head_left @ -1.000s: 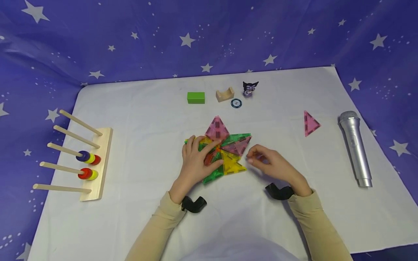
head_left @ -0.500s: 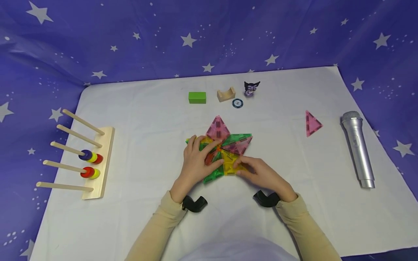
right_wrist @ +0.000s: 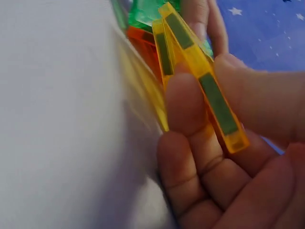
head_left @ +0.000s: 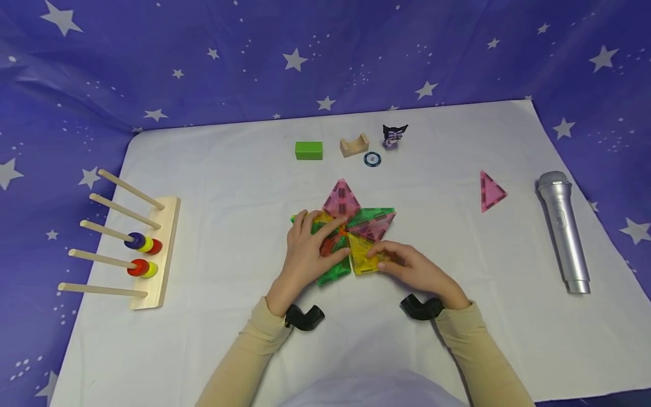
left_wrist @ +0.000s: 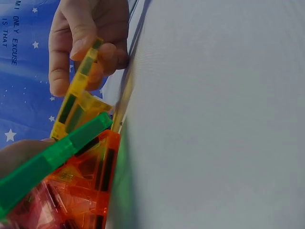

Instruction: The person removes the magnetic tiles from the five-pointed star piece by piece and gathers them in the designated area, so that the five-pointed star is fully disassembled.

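Observation:
Translucent magnetic tiles form a star-like shape on the white cloth. A pink tile (head_left: 342, 199) points away at the top, and a green tile (head_left: 337, 273) lies at the bottom. My left hand (head_left: 307, 249) rests over the star's left side with spread fingers, partly hiding red and green tiles there. At the lower right, my right hand (head_left: 417, 271) pinches a yellow triangular tile (right_wrist: 221, 105) between thumb and fingers. In the right wrist view it leans at an angle against a second yellow tile (right_wrist: 163, 50). In the left wrist view a green tile edge (left_wrist: 57, 157) crosses in front.
A lone pink triangle (head_left: 491, 192) and a silver microphone (head_left: 564, 232) lie to the right. At the back are a green block (head_left: 309, 151), a wooden cradle (head_left: 354, 146), a chip (head_left: 372, 159) and a figurine (head_left: 394, 137). A pegged wooden stand (head_left: 165, 249) with rings is left.
My right hand has come in from the right to the yellow tiles and now pinches one, shifting it slightly. My left hand has stayed on the star.

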The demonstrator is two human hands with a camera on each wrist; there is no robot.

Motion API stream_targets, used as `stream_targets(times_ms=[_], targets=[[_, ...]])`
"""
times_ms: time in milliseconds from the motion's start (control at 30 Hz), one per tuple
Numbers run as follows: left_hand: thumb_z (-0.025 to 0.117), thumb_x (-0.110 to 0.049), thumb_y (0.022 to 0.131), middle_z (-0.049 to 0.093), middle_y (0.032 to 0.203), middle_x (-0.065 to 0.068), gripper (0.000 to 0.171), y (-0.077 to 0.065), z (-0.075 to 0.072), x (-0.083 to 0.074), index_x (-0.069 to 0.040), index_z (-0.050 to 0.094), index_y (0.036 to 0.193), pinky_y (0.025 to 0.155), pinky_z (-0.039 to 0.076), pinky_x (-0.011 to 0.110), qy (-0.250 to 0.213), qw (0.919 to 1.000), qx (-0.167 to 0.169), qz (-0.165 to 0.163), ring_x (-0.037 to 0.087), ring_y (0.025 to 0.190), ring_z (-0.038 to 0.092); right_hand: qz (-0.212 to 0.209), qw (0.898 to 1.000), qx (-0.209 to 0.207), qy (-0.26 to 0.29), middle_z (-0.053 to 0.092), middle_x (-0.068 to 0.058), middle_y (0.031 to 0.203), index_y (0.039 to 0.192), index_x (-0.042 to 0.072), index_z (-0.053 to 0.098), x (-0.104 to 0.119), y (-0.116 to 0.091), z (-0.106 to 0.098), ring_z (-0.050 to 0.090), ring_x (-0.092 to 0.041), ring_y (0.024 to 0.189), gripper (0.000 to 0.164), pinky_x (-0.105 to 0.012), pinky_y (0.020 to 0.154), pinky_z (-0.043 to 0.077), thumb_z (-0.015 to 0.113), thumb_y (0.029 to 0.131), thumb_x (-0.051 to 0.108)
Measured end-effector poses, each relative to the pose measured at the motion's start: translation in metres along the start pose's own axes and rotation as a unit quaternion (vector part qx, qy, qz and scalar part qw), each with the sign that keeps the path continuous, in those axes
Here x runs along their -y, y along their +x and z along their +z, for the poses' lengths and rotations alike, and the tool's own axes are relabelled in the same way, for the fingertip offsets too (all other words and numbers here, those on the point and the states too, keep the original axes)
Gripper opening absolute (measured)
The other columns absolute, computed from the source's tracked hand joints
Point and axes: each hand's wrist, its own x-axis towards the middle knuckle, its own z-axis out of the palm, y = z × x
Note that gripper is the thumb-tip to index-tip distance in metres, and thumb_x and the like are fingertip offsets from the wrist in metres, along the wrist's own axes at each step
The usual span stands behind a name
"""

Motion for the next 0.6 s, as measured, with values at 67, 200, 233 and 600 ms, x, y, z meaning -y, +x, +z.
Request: stream_targets(times_ms=[67,200,233,600], targets=[[0.063,-0.049,0.079,0.033,0.133,0.016,0.056,0.0001,-0.0003,0.0,-0.033,0.048,0.131,0.094,0.019,0.058,0.001,1.0,-0.001,0.0,0.04,0.127,0.018,0.002,1.0,0.006,0.023,0.055,-0.004,0.115,0.114,0.007,0.056,0.0001,-0.0006,-0.0018,0.051,-0.019,0.101,0.025,-0.028,0.084,0.042,0.053,0.09,0.001],[0.064,-0.048,0.079,0.034,0.133,0.016,0.056,-0.0004,0.0,-0.0002,-0.033,0.048,0.131,0.094,0.019,0.058,0.001,1.0,-0.003,0.0,0.039,0.127,0.018,-0.001,0.999,0.015,0.036,0.054,-0.005,0.115,0.113,0.008,0.056,-0.0001,-0.0021,-0.0035,0.052,-0.019,0.099,0.024,-0.027,0.081,0.043,0.052,0.091,0.003],[0.064,-0.048,0.079,0.034,0.133,0.015,0.056,-0.0005,0.0002,-0.0001,-0.033,0.048,0.131,0.094,0.019,0.058,0.001,1.0,-0.003,0.0,0.039,0.127,0.018,-0.003,0.999,0.016,0.032,0.054,-0.004,0.115,0.113,0.008,0.056,0.0,-0.0023,-0.0033,0.052,-0.019,0.098,0.023,-0.027,0.081,0.043,0.052,0.091,0.004],[0.062,-0.049,0.079,0.034,0.133,0.014,0.055,-0.0004,0.0017,0.0014,-0.033,0.049,0.13,0.094,0.019,0.058,0.001,1.0,-0.008,0.003,0.04,0.128,0.017,-0.045,0.999,0.0,-0.029,0.057,0.003,0.112,0.112,0.016,0.058,-0.0037,0.0003,0.0043,0.051,-0.016,0.097,0.022,-0.029,0.08,0.04,0.054,0.091,0.012]])
